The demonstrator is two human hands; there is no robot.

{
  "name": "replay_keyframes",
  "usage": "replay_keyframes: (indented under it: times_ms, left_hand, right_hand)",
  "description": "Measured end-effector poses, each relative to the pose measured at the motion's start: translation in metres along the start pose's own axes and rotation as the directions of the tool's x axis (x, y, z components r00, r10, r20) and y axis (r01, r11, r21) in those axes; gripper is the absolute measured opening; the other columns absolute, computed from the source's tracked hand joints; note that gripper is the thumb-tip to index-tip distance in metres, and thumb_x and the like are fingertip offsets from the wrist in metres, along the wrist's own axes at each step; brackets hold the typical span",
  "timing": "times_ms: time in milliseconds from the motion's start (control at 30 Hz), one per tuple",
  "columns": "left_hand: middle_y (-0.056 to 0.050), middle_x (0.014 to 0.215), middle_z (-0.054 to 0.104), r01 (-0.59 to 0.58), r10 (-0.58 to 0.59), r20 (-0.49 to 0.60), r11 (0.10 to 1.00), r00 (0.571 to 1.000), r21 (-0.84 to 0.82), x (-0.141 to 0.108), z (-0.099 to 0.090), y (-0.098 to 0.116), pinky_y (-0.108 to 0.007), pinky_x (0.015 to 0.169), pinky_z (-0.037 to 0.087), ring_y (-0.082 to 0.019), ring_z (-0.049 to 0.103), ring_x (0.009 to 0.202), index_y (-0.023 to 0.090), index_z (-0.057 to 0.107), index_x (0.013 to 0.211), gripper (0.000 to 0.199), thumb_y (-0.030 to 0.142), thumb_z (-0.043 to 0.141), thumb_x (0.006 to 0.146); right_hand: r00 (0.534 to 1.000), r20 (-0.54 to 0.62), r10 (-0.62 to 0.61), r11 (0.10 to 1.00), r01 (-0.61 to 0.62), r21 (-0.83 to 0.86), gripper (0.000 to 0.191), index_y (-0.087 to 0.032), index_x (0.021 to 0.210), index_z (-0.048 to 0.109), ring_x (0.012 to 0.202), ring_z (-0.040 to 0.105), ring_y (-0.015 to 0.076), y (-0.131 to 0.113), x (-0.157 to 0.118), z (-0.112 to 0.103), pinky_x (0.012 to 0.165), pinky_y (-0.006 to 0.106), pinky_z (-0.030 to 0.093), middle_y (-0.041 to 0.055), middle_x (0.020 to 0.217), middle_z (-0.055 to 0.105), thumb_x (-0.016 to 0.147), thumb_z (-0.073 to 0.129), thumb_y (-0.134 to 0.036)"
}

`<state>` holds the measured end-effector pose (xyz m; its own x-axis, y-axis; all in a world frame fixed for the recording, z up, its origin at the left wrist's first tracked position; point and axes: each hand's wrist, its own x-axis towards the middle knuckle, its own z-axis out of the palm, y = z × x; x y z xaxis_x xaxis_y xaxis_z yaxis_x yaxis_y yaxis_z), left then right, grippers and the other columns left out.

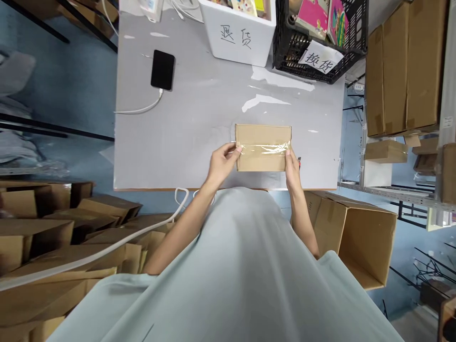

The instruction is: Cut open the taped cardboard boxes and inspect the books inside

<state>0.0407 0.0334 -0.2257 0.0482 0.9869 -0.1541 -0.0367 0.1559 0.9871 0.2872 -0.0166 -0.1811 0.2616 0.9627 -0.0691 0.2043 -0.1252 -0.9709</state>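
A flat brown cardboard box [263, 133] is held near the front edge of the grey table, with a shiny strip of clear tape [267, 148] across its middle. My left hand [223, 161] pinches the box's left edge, the thumb on the top face. On the right edge, my right hand [292, 167] grips the box with its thumb near the tape's end. A small red and black object [299, 163] shows just beside my right hand, mostly hidden.
The grey table [171, 147] bears a black phone [163, 70] on a white cable, a white bin [238, 40] and a black crate [309, 66] with books. An open carton [366, 242] stands at the right, several cartons at the left. A white hose [107, 249] crosses the lower left.
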Motion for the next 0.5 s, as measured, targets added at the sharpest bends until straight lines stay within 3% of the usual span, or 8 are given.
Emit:
replay_keyframes:
  times_ms: [100, 233, 367, 500]
  left_hand:
    - [-0.010, 0.129, 0.088, -0.023, 0.065, -0.167, 0.969, 0.984, 0.247, -0.017, -0.032, 0.008, -0.039, 0.098, 0.066, -0.033, 0.086, 0.113, 0.022, 0.089, 0.126, 0.055, 0.068, 0.082, 0.097]
    - [-0.008, 0.117, 0.091, 0.055, 0.063, -0.255, 0.902, 0.965, 0.429, -0.025, -0.065, -0.001, -0.043, 0.097, 0.065, -0.036, 0.087, 0.110, 0.022, 0.093, 0.119, 0.041, 0.056, 0.081, 0.100]
    - [-0.008, 0.115, 0.091, 0.089, 0.014, -0.283, 0.933, 0.959, 0.349, -0.020, -0.078, -0.025, -0.042, 0.095, 0.066, -0.035, 0.085, 0.109, 0.020, 0.093, 0.116, 0.043, 0.056, 0.084, 0.096]
    - [-0.012, 0.114, 0.088, 0.097, -0.042, -0.269, 0.977, 0.962, 0.193, -0.010, -0.076, -0.052, -0.037, 0.094, 0.066, -0.030, 0.083, 0.106, 0.017, 0.089, 0.114, 0.060, 0.074, 0.075, 0.100]
  right_hand:
    - [0.998, 0.049, 0.040, 0.996, -0.044, 0.073, 0.082, -0.032, 0.172, 0.063, 0.175, 0.047, 0.0278, 0.006, -0.010, 0.025, 0.149, 0.051, 0.031, 0.0012, 0.180, 0.060, 0.110, 0.053, -0.085]
    - [0.982, 0.118, 0.147, 0.984, -0.157, 0.083, 0.091, -0.024, 0.165, 0.070, 0.165, 0.059, 0.0330, 0.027, -0.020, 0.059, 0.141, 0.052, 0.045, 0.0089, 0.171, 0.069, 0.105, 0.054, -0.091]
    - [0.980, 0.154, 0.126, 0.990, -0.135, 0.047, 0.090, -0.023, 0.159, 0.074, 0.160, 0.064, 0.0320, 0.041, -0.021, 0.073, 0.136, 0.047, 0.051, 0.0095, 0.164, 0.074, 0.105, 0.053, -0.092]
    - [0.982, 0.157, 0.100, 0.994, -0.105, 0.026, 0.088, -0.023, 0.153, 0.078, 0.157, 0.066, 0.0330, 0.046, -0.017, 0.061, 0.136, 0.049, 0.051, 0.0101, 0.161, 0.077, 0.104, 0.054, -0.092]
